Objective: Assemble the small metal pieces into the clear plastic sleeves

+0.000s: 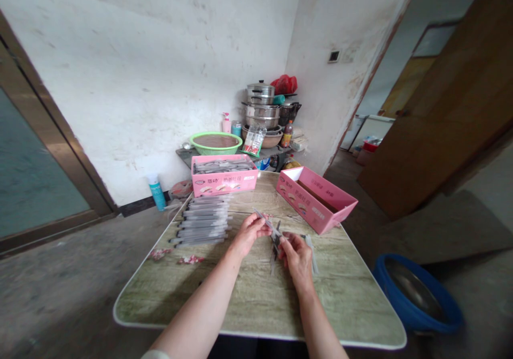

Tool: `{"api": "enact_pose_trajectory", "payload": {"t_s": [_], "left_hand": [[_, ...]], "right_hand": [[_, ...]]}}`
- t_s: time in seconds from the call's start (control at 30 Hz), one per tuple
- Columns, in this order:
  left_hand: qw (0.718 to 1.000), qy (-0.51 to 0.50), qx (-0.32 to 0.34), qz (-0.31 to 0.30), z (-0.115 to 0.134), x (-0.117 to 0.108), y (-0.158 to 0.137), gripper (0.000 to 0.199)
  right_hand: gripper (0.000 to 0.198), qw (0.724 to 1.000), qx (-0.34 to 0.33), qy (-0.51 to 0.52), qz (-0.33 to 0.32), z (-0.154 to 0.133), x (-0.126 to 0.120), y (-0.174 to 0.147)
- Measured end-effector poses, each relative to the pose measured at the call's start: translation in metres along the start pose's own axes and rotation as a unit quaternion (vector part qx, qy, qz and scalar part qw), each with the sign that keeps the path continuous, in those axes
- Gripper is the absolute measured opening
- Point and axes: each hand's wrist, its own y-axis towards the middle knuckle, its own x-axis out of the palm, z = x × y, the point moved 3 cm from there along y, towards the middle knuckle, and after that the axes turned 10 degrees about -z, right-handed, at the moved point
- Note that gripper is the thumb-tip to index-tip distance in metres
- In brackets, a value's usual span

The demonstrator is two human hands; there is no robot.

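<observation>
My left hand (249,234) is closed, thumb and fingers pinching one end of a slim stick in a clear plastic sleeve (264,217). Close by on the right, my right hand (297,256) has its fingers closed at the other end of the same sleeved stick. Under and between the hands lies a small loose pile of similar sticks (273,253), and a few clear sleeves (314,260) show just right of my right hand. To the left, many sleeved sticks with dark ends (206,223) lie side by side in rows.
A pink box (224,182) full of sleeved sticks stands at the table's (248,311) back left. Another pink box (320,217) sits at an angle on the right. Behind are a green basin (216,149) and stacked pots (262,116). A blue tub (449,321) stands on the floor at right.
</observation>
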Motion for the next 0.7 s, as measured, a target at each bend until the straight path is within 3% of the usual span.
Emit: {"api": "enact_pose_trajectory", "payload": {"t_s": [0.27,0.5,0.7], "left_hand": [[1.000,-0.001,-0.006,-0.007,0.0001,0.0004,0.0002,0.040],[1.000,0.001,-0.005,-0.003,-0.0024,-0.0010,0.0007,0.040],[1.000,0.000,-0.006,-0.009,-0.0015,-0.0004,0.0002,0.040]], "right_hand": [[0.048,1.000,0.009,-0.023,-0.004,0.0004,0.0009,-0.0016],[0.031,1.000,-0.026,-0.003,0.001,-0.0035,0.0007,-0.0014],[0.046,1.000,0.011,-0.028,-0.006,-0.0035,0.0013,-0.0026]]}}
